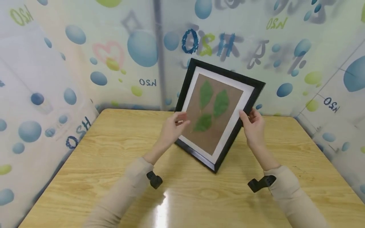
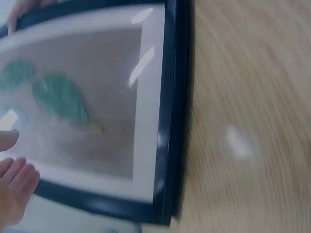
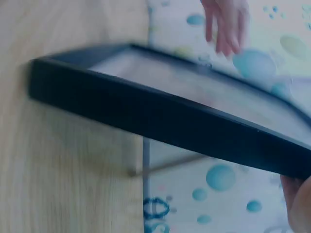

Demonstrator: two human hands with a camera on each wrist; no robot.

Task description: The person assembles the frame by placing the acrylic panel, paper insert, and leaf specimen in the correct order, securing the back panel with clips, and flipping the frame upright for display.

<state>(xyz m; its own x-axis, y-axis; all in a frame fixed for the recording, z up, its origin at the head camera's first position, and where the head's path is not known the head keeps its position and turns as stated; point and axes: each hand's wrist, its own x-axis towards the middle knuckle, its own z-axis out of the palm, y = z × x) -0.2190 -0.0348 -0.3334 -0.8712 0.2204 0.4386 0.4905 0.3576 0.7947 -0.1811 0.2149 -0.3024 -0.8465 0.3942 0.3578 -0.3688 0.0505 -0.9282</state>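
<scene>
A black picture frame [image 1: 228,72] with a white mat [image 1: 248,91] stands tilted over the table, one lower corner down near the tabletop. Inside it, several green leaves [image 1: 221,104] lie on a brown backing. My right hand [image 1: 253,129] grips the frame's right side, thumb on the front and fingers behind. Near the left side, my left hand [image 1: 172,128] has its thumb and fingers apart, with nothing between them. The right wrist view shows that left hand [image 3: 227,24] clear of the frame. A thin brown strip [image 3: 170,166] shows behind the frame there.
The wood-grain table [image 1: 122,145] spreads beneath both arms. Behind it and along both sides hang pale sheets [image 1: 114,91] printed with blue and green dots and letters. Each wrist carries a small black camera [image 1: 154,180].
</scene>
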